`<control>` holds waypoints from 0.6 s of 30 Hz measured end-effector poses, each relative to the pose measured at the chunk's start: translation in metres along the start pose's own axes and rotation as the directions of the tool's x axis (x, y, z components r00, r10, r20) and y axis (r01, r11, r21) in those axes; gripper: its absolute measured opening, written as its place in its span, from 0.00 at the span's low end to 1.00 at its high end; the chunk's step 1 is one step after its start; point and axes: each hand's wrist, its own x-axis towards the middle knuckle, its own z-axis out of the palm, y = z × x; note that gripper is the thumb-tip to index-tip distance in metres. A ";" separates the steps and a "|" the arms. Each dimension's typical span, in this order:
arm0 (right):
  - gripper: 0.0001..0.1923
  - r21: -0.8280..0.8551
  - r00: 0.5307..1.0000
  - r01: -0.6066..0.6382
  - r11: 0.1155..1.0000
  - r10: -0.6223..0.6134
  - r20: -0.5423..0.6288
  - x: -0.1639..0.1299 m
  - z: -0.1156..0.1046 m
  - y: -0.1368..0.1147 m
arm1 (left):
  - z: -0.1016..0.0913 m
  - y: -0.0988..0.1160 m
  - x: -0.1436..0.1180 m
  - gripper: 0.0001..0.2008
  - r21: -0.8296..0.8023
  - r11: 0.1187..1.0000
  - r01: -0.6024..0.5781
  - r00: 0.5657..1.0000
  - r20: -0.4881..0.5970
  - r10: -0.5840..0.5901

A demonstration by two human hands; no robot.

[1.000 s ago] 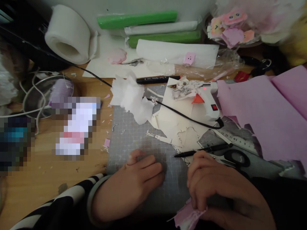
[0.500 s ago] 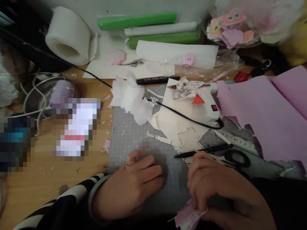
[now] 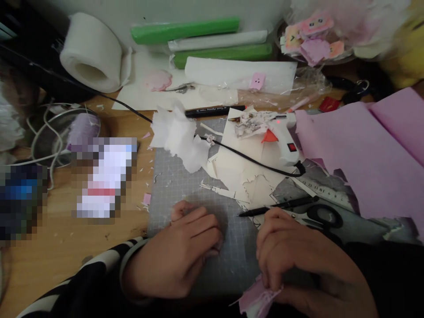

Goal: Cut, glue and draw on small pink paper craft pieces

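Head view: left hand [image 3: 180, 254], palm down on the mat [image 3: 172, 185], has drawn its fingers from flat into a loose curl holding nothing visible, while right hand [image 3: 298, 260] stays pinched on the pink scrap [image 3: 256, 298] beneath it, pen [image 3: 278, 205] just beyond its knuckles.

Back wall: you have two green rolls [image 3: 185, 31] and a white foam roll [image 3: 91, 53].
Centre: a glue gun [image 3: 285, 137] lies on cream paper scraps [image 3: 245, 172].
Right: pink felt sheet [image 3: 351, 159].
Left: probably a wire basket [image 3: 58, 132].
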 end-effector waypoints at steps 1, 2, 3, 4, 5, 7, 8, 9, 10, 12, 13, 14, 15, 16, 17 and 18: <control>0.18 0.002 1.000 -0.002 1.000 0.002 0.000 0.000 0.000 0.000 | -0.001 0.000 0.000 0.07 -0.011 1.000 0.004 1.000 -0.006 -0.004; 0.18 0.003 1.000 -0.006 1.000 0.006 -0.002 0.001 0.000 0.000 | -0.001 0.000 0.001 0.06 -0.018 1.000 0.009 1.000 -0.001 -0.009; 0.18 0.003 1.000 -0.010 1.000 0.010 -0.004 0.000 -0.001 -0.001 | -0.001 0.000 0.001 0.05 -0.023 1.000 0.013 1.000 0.012 -0.012; 0.18 0.003 1.000 -0.012 1.000 0.012 -0.006 0.000 -0.001 -0.001 | -0.001 0.001 0.001 0.04 -0.020 1.000 0.017 1.000 0.021 -0.017; 0.18 0.002 1.000 -0.016 1.000 0.016 -0.005 0.000 0.000 -0.001 | 0.000 0.001 0.001 0.04 -0.010 1.000 0.019 1.000 0.022 -0.018; 0.18 0.004 1.000 -0.015 1.000 0.015 -0.006 -0.001 0.000 -0.002 | 0.002 0.001 0.000 0.05 0.038 0.999 0.004 1.000 -0.006 -0.004; 0.18 0.006 1.000 -0.014 1.000 0.014 -0.009 -0.001 0.000 -0.002 | 0.004 0.001 0.000 0.06 0.069 0.998 -0.011 1.000 -0.028 0.013; 0.17 0.007 1.000 -0.013 1.000 0.013 -0.011 -0.001 0.001 -0.002 | 0.006 0.002 -0.001 0.08 0.103 0.994 -0.026 0.998 -0.056 0.032; 0.17 0.007 1.000 -0.013 1.000 0.014 -0.013 -0.001 0.001 -0.001 | 0.008 0.002 -0.001 0.10 0.139 0.989 -0.041 0.994 -0.090 0.054; 0.18 0.008 1.000 -0.012 1.000 0.012 -0.011 0.000 0.001 -0.001 | 0.011 0.004 -0.001 0.12 0.212 0.976 -0.048 0.986 -0.144 0.080; 0.18 0.006 1.000 -0.011 1.000 0.011 -0.009 0.000 0.001 0.000 | 0.012 0.005 -0.001 0.14 0.249 0.968 -0.040 0.984 -0.161 0.082; 0.18 0.004 1.000 -0.009 1.000 0.009 -0.009 0.001 0.000 0.000 | 0.012 0.007 -0.001 0.14 0.283 0.959 -0.030 0.982 -0.170 0.081; 0.17 0.002 1.000 -0.006 1.000 0.006 -0.012 0.001 0.000 0.000 | 0.013 0.008 0.000 0.15 0.310 0.950 -0.025 0.982 -0.168 0.081; 0.17 -0.001 1.000 -0.007 1.000 0.007 -0.010 0.001 0.000 0.000 | 0.013 0.009 0.000 0.15 0.329 0.944 -0.025 0.984 -0.159 0.082; 0.17 -0.001 1.000 -0.011 1.000 0.011 -0.011 0.001 0.000 0.000 | 0.013 0.009 0.001 0.16 0.342 0.939 -0.030 0.985 -0.152 0.087; 0.17 0.000 1.000 -0.015 1.000 0.015 -0.007 0.001 0.000 -0.001 | 0.013 0.009 0.001 0.16 0.351 0.936 -0.036 0.985 -0.144 0.092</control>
